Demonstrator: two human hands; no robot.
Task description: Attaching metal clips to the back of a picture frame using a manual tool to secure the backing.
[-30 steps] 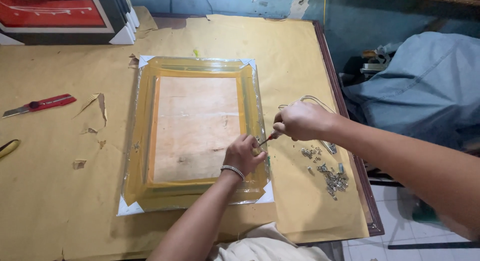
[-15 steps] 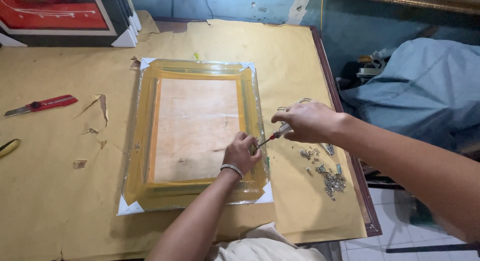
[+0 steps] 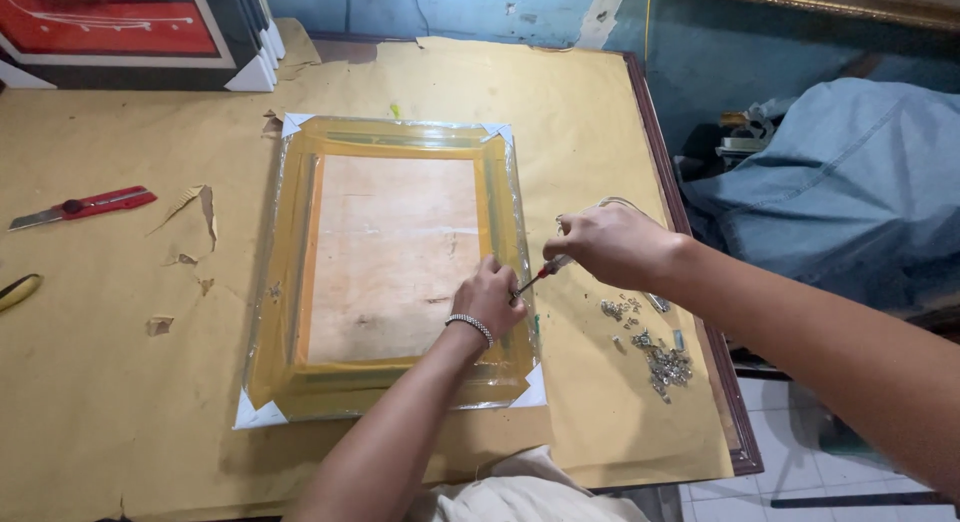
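Wrapped frame [image 3: 390, 272] under left hand [image 3: 492, 300], screwdriver [image 3: 535, 276] in right hand [image 3: 608, 244]

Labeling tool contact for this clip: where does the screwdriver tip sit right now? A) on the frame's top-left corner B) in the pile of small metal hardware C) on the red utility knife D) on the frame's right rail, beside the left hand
D: the right hand angles the screwdriver down to the right rail of the wrapped frame, right next to the left hand pressed there; the hardware pile lies apart on the paper.
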